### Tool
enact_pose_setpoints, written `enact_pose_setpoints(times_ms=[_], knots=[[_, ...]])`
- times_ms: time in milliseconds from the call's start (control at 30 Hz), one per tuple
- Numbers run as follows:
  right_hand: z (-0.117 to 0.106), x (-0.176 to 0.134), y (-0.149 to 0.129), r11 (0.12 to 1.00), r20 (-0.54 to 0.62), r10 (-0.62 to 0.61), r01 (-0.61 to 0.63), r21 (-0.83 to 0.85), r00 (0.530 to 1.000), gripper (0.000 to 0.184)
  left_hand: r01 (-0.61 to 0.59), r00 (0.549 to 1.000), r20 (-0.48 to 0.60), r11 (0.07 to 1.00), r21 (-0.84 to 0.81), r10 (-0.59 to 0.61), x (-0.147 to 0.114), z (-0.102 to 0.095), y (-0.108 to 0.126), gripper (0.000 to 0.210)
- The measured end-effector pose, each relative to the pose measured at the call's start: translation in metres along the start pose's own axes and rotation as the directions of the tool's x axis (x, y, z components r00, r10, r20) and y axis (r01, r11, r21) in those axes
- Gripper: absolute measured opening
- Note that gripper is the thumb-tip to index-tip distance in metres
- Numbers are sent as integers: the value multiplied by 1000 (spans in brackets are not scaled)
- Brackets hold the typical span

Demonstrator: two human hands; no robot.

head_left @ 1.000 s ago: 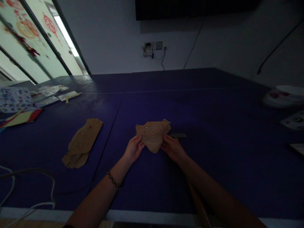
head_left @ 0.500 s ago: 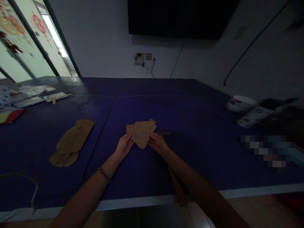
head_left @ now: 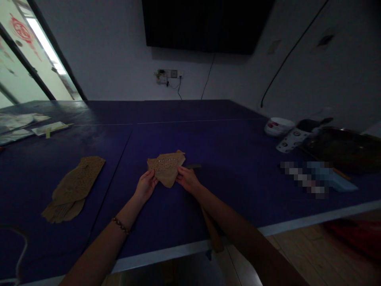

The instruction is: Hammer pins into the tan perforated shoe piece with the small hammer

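Piece point(head_left: 166, 169), brown and holed, is held in front, over the middle of the near part of the table point(head_left: 238, 190). It is pinched at the left edge by the left hand point(head_left: 146, 184) and at the right edge by the right hand point(head_left: 188, 179); hands apart, piece stretched between them. Contact with the table can't be told.

Progress, as judged: holes are already made in the piece, with brighter dots in one row. Release or setting down not yet done. Similar holes are seen in the pile point(head_left: 76, 180), lying flat to the left, well apart, untouched. What is left can't be read beyond that; hole detail is too small and dim to be checked.

Count: hands, 2. Held piece, 1; layers not countable. Pile, 1, at least two layers showing. Grey strip point(head_left: 195, 166), 1, just beside the right hand. Wooden handle point(head_left: 212, 230), 1, partly covered by the right forearm; whether it is joined to the strip can't be told. Bowl point(head_left: 279, 127), 1. Patterned cup point(head_left: 290, 140), 1, tilted. Pan point(head_left: 345, 149), 1. Bracelet point(head_left: 120, 225), 1.
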State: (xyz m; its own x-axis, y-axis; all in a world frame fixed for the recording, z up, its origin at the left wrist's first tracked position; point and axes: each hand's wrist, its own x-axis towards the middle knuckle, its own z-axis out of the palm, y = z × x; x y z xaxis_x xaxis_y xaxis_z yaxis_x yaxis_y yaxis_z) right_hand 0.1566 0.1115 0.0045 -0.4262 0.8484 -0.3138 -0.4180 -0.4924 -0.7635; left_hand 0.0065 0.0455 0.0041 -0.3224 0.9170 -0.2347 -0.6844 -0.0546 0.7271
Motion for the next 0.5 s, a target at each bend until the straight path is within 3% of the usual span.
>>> enact_pose_setpoints(times_ms=[500], knots=[[-2, -1, 3, 1000, -3, -25, 25, 12, 1000, 10, 9, 1000, -26, 1000, 7, -9, -6, 5, 1, 13]])
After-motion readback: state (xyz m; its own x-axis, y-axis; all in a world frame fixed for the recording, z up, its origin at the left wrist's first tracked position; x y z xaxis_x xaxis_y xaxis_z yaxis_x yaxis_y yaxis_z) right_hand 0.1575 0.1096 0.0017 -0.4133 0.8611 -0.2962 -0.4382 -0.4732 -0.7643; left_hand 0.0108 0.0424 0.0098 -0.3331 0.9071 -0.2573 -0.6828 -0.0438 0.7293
